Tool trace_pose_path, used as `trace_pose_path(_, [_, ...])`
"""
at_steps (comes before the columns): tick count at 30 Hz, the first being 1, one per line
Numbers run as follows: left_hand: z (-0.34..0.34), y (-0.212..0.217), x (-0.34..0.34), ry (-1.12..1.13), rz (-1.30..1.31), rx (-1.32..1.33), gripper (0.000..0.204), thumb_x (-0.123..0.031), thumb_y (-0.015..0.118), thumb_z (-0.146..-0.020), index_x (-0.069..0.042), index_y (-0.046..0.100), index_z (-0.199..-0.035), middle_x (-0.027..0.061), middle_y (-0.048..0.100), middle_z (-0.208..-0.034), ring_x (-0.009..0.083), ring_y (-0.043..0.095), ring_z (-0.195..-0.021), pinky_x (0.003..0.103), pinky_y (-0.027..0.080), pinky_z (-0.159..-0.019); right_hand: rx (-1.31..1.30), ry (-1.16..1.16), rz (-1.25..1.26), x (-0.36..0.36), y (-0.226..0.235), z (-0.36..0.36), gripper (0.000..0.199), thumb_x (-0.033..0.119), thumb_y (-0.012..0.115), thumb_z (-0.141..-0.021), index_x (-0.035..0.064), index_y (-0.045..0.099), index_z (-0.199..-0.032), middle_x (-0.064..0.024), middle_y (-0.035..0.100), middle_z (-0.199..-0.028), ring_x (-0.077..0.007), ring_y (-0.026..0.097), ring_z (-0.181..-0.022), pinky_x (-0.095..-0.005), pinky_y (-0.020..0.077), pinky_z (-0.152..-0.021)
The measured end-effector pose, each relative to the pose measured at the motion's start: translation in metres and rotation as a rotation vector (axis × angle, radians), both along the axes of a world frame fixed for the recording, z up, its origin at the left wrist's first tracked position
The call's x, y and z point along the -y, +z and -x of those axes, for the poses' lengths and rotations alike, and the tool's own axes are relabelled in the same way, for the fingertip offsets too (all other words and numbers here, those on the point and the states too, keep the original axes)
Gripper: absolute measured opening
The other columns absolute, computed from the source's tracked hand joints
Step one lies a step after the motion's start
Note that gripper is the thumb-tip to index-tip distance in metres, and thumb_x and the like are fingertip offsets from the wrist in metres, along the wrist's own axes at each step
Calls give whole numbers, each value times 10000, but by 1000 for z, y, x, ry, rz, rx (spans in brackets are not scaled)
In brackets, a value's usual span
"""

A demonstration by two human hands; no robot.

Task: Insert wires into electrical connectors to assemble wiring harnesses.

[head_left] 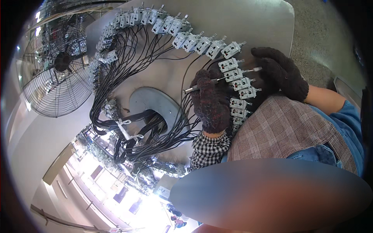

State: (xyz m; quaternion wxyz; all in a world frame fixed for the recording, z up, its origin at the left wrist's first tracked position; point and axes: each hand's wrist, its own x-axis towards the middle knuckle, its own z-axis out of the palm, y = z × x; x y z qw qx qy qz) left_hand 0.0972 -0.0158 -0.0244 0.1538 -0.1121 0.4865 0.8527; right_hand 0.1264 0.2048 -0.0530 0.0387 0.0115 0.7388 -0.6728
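My left hand (211, 103), in a dark knitted glove with a checked cuff, is closed around a slim metal-ended tool (192, 89). The fingers cover its middle, and a thin shaft shows beside the nearest grey switch-like block (232, 74). That block sits in a row of small grey blocks with metal stems. Right of the row is my right hand (285, 73), also gloved, with its fingers stretched out and apart. A metal stem (254, 70) points toward its palm; the shadowed lower part of this hand is hard to make out. Black cables (116, 77) run from the blocks.
The row of blocks (136, 16) curves along a metal table (241, 19). Cables pass through a grey oval ring (143, 95), bundled with white ties (126, 130). A wire-caged fan (62, 62) stands at the left. A plaid apron (279, 128) lies close to the hands.
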Motion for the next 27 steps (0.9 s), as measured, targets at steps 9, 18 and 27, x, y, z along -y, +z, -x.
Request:
trace_pose_path(9, [5, 31, -19, 93, 51, 99, 203, -206, 420, -952, -21, 484, -1005, 114, 567, -961, 213, 608, -905, 324, 555, -760, 160, 19, 111, 0, 19, 3, 247, 155, 622, -840, 38, 569, -1051, -173, 536, -1179, -228, 611, -874, -317, 544, -711])
trace_pose_path(18, [1, 24, -15, 61, 117, -24, 282, -235, 442, -957, 24, 495, -1055, 139, 565, -996, 234, 599, -937, 348, 538, -802, -356, 45, -301, -4, -6, 4, 187, 150, 617, -832, 37, 586, -978, -187, 541, -1151, -237, 624, -845, -322, 546, -701])
trace_pose_path(27, [2, 18, -10, 15, 92, 42, 254, -182, 440, -938, 33, 454, -1074, 135, 541, -1010, 236, 596, -961, 340, 539, -835, 511, -72, 300, 2, 25, 8, 370, 299, 509, -929, 88, 541, -1231, -40, 600, -765, -111, 568, -692, -267, 491, -607])
